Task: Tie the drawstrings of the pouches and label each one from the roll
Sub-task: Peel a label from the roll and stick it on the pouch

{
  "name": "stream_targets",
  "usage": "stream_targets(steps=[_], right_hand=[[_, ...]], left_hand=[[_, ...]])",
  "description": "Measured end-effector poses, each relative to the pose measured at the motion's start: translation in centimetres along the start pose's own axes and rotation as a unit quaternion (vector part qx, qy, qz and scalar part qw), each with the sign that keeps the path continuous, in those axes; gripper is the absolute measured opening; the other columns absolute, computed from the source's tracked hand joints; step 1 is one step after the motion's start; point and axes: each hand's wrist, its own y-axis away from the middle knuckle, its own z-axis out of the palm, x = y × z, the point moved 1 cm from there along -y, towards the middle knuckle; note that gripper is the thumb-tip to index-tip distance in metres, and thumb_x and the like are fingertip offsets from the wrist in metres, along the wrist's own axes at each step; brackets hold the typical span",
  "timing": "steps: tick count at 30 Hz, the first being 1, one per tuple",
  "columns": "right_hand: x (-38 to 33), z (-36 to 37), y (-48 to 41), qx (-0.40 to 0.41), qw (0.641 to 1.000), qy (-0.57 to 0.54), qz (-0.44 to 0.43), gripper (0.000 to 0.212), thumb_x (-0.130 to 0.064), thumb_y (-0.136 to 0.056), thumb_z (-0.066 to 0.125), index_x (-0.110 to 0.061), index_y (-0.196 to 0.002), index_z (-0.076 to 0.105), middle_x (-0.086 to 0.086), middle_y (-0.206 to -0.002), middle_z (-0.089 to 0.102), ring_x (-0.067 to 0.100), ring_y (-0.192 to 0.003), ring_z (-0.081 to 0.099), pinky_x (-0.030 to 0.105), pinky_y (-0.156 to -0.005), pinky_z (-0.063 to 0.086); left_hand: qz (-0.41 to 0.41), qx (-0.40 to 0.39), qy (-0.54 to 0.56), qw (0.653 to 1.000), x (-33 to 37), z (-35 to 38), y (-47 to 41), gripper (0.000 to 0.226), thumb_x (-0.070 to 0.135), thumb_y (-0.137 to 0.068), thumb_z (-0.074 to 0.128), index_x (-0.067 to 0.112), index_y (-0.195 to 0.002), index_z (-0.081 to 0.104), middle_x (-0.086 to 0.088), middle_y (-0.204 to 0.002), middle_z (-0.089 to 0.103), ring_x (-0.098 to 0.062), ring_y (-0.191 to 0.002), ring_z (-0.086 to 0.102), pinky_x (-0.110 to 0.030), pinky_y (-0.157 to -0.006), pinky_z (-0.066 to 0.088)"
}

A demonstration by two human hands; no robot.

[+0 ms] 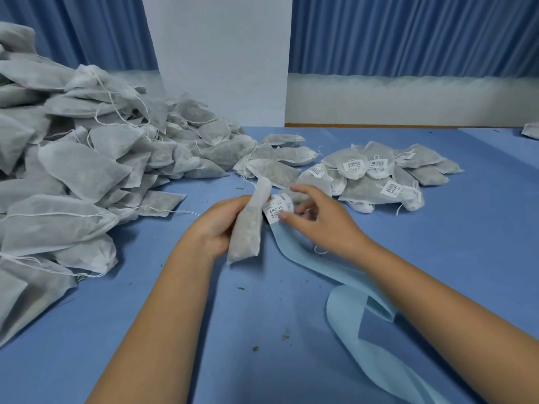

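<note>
My left hand [218, 220] grips a white fabric pouch [248, 225] upright above the blue table, its filling showing through the cloth. Just right of the pouch is the label roll [278, 207], with a white barcode label facing up. My right hand [318, 220] pinches that label at the roll, thumb on its lower edge. A pale blue backing strip [347, 290] trails from the roll toward the lower right. On the left lies a big heap of unlabelled pouches [87, 158] with loose drawstrings. Beyond my right hand sits a pile of labelled pouches [379, 173].
The blue table cover [204, 330] carries small green crumbs near the middle. A white pillar [221, 59] and blue curtains [408, 33] stand behind the table. One more pouch [530, 130] peeks in at the far right edge.
</note>
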Motion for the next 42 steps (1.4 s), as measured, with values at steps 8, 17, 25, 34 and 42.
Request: stream_targets(steps=[8,17,25,34,42], right_hand=[[0.1,-0.4,0.6,0.091,0.99,0.017,-0.106,0.023,-0.024,-0.08,0.078,-0.028,-0.102,0.072,-0.01,-0.094,0.054,0.008,-0.085,0.056,0.019,-0.08,0.044],[0.4,-0.7,1.3,0.114,0.983,0.042,-0.139,0.021,-0.022,-0.08,0.078,-0.019,-0.1,0.076,-0.006,-0.093,0.056,0.019,-0.095,0.056,0.039,-0.083,0.05],[0.5,-0.5,1.3,0.143,0.971,0.062,-0.181,0.008,-0.019,-0.08,0.078,-0.019,-0.088,0.078,-0.004,-0.089,0.064,0.019,-0.089,0.058,0.035,-0.079,0.048],[-0.7,-1.9,1.6,0.165,0.965,-0.166,-0.121,0.013,-0.006,-0.082,0.068,-0.018,-0.081,0.064,0.001,-0.089,0.063,0.01,-0.08,0.058,0.02,-0.07,0.046],[-0.2,-1.3,0.5,0.051,0.981,-0.186,-0.021,0.051,-0.025,-0.08,0.078,-0.035,-0.123,0.053,-0.004,-0.092,0.071,0.003,-0.08,0.064,0.012,-0.077,0.047]], left_hand=[[-0.004,-0.038,0.024,0.999,-0.1,1.0,0.3,0.023,0.02,-0.066,0.073,0.011,-0.085,0.079,-0.004,-0.077,0.045,-0.008,-0.047,0.046,-0.017,-0.046,0.041],[-0.022,-0.042,0.05,0.998,-0.5,1.4,0.4,0.016,0.012,-0.089,0.059,0.007,-0.098,0.071,-0.002,-0.084,0.04,-0.004,-0.042,0.045,-0.014,-0.043,0.044],[-0.031,-0.033,0.059,0.997,-0.7,1.2,0.1,0.029,0.014,-0.071,0.069,0.005,-0.098,0.07,0.0,-0.071,0.044,-0.006,-0.043,0.045,-0.015,-0.046,0.044],[0.057,0.053,-0.106,0.991,-0.8,0.5,-0.3,0.013,0.022,-0.093,0.065,0.017,-0.097,0.078,0.0,-0.091,0.076,-0.01,-0.074,0.07,-0.021,-0.06,0.052],[0.21,0.019,-0.335,0.918,-1.6,2.4,0.3,0.027,0.017,-0.094,0.063,0.041,-0.091,0.074,0.019,-0.092,0.075,0.004,-0.083,0.066,-0.009,-0.073,0.049]])
